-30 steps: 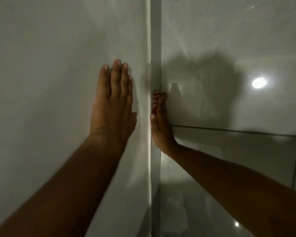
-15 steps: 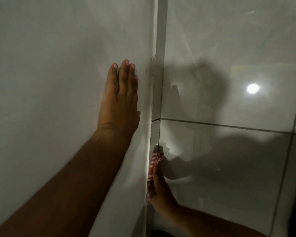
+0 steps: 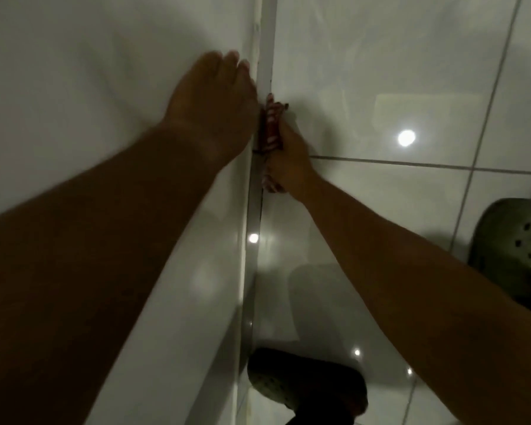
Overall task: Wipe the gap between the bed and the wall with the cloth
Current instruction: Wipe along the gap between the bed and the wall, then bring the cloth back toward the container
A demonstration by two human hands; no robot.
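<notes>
1. Along the narrow vertical seam [image 3: 259,191] between the plain white wall surface [image 3: 74,87] on the left and the glossy grey tiles [image 3: 380,72] on the right, both bare hands meet near the middle of the view.
2. The right hand [image 3: 288,161] is closed around a bunched red-and-white patterned cloth [image 3: 272,127], pressing it against the seam; cloth shows past the fingers at the far end and below the heel of the hand at the near end.
3. The left hand [image 3: 215,105] lies flat and open on the white surface, fingers together, its edge just beside the seam and the cloth; it holds nothing.
4. A green perforated clog [image 3: 515,246] sits on the tiles at the right edge, and another [image 3: 276,381] lies at the bottom by the seam.
</notes>
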